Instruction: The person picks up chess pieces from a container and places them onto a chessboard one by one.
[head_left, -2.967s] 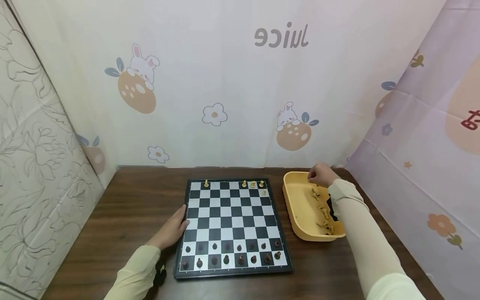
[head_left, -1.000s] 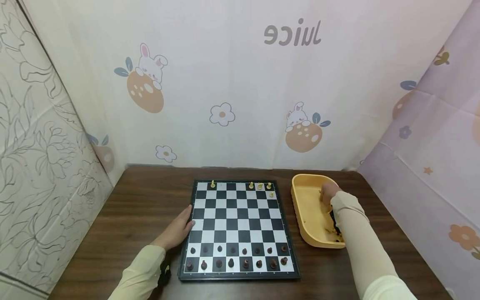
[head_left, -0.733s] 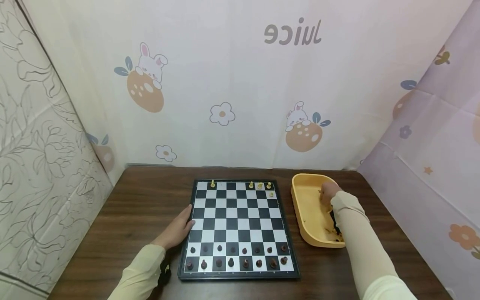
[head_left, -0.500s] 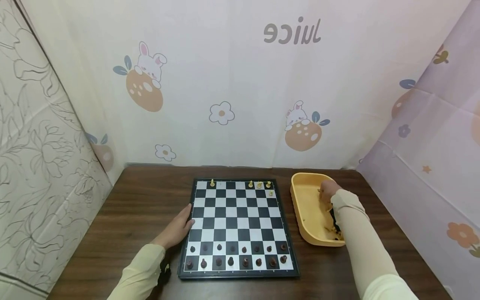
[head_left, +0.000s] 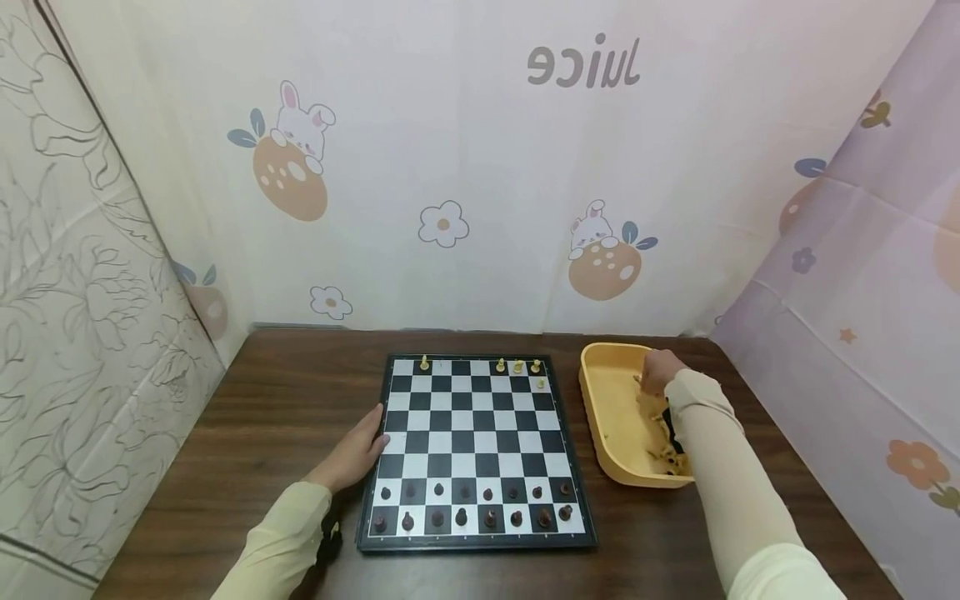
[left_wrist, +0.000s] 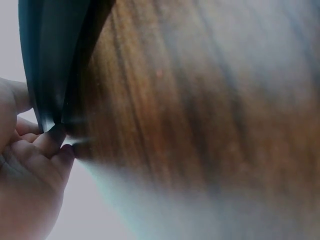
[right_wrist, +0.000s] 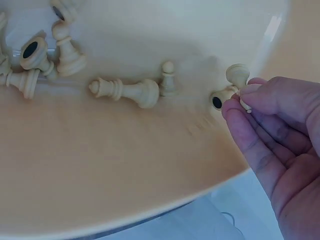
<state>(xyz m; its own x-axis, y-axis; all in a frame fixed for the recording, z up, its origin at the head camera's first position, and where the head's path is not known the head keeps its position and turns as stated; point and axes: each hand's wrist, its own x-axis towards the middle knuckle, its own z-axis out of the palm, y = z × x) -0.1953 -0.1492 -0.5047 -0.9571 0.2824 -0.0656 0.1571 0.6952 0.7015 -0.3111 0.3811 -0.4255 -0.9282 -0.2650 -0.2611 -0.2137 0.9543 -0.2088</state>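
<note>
My left hand (head_left: 348,454) holds the left edge of the chessboard (head_left: 462,422); the left wrist view shows its fingers (left_wrist: 52,142) curled at the board's dark rim (left_wrist: 52,60). Over the yellow plastic bin (head_left: 618,446), my right hand (head_left: 660,372) pinches a cream chess piece (right_wrist: 238,75) between thumb and fingertips, its round base up. The fingers cover most of that piece. Several more cream pieces lie in the bin, among them a long one with a crown-like top (right_wrist: 125,91) and a pawn (right_wrist: 168,77).
Dark chess pieces (head_left: 461,517) fill the board's two near rows. Several cream pieces (head_left: 500,365) stand at its far edge, mostly toward the right. The wooden table (head_left: 315,375) meets a printed curtain (head_left: 450,167) at the back.
From above the bin's far part, my right hand went down among the pieces, stayed there, and has now risen slightly with a cream chess piece. My left hand keeps its place at the board.
</note>
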